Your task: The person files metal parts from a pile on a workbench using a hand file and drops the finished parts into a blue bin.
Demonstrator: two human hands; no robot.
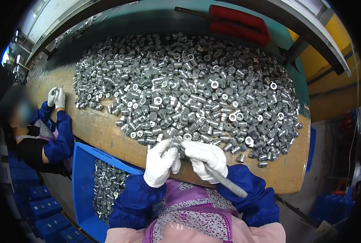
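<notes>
My left hand, in a white glove, is closed around a small metal fitting at the table's front edge. My right hand, gloved in white as well, grips a tool with a long grey handle that sticks out towards my right sleeve. The tool's working end is hidden by my fingers, close beside the fitting. Just beyond both hands spreads a big heap of similar silvery metal fittings.
A blue bin with more fittings stands left of me, below the brown tabletop. A co-worker sits at the far left, gloved hands together. At the back lies a red tray; a metal frame crosses overhead.
</notes>
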